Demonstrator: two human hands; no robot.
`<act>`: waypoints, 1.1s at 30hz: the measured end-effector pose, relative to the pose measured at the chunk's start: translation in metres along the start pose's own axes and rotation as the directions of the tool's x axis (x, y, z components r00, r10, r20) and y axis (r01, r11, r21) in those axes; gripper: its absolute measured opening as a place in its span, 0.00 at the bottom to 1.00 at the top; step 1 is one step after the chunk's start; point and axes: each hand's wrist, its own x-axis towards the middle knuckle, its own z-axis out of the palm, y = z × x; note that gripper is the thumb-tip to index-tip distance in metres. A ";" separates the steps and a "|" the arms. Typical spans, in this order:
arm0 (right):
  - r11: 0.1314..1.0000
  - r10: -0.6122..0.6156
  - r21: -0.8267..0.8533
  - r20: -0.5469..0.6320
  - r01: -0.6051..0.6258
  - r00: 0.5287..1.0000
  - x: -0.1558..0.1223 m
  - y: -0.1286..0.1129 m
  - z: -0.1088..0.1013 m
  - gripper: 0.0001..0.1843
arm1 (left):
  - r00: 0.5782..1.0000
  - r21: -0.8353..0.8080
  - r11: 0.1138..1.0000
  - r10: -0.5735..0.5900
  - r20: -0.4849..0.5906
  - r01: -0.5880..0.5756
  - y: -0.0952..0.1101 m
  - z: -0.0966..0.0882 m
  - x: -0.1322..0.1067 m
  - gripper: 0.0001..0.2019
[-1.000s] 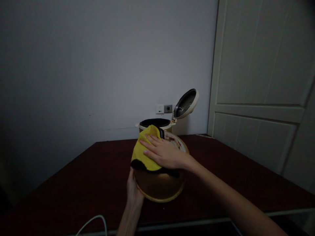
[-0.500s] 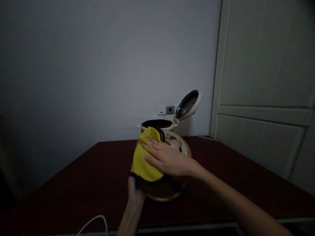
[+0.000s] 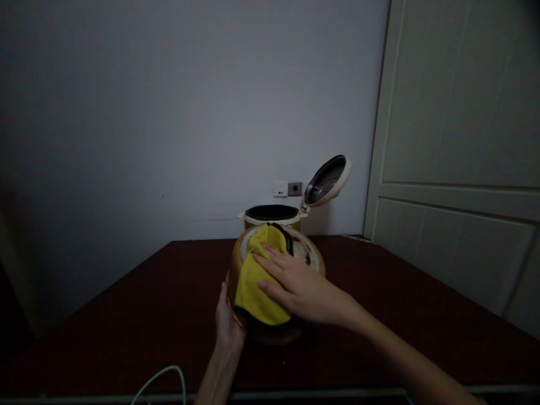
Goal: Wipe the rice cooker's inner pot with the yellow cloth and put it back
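Observation:
A golden-brown inner pot [image 3: 236,264] is tipped bottom-up on the dark red table [image 3: 126,320], its pale stained base facing up. My left hand [image 3: 228,323] grips the pot's lower left side near the rim. My right hand [image 3: 299,284] lies flat, fingers stretched, pressing a yellow cloth [image 3: 257,281] with a black edge onto the pot's base and near side. Behind the pot stands a cream rice cooker [image 3: 272,215] with a dark opening and its lid [image 3: 328,180] swung up to the right.
A white cable [image 3: 162,379] loops at the table's near edge. A wall socket [image 3: 289,188] sits on the grey wall behind the cooker. A pale panelled door [image 3: 459,169] fills the right side.
The cloth and my right hand have slid right and lower over the pot. The pot has tilted so more of its left wall shows. The view has shifted slightly.

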 end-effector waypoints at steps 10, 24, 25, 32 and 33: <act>0.978 0.205 -0.010 -0.093 -0.206 0.974 -0.012 0.050 0.002 0.34 | 0.966 0.050 0.983 0.181 -0.184 -0.175 0.029 0.021 -0.017 0.19; 0.991 0.081 -0.109 -0.014 -0.082 0.997 0.032 0.049 -0.007 0.33 | 0.986 0.027 0.998 0.057 -0.154 -0.054 0.002 0.019 -0.022 0.17; 0.987 0.112 -0.116 -0.010 -0.112 0.994 0.026 0.055 -0.006 0.33 | 0.987 0.020 0.998 0.057 -0.152 -0.055 0.009 0.014 -0.020 0.17; 0.996 0.079 -0.044 -0.071 -0.083 0.994 -0.016 0.007 0.012 0.31 | 0.989 0.001 0.998 0.062 -0.137 -0.063 0.023 -0.008 -0.010 0.18; 0.997 0.051 -0.052 -0.059 -0.054 0.997 -0.012 -0.001 0.013 0.31 | 0.990 0.010 0.998 0.055 -0.129 -0.054 0.019 -0.006 -0.011 0.18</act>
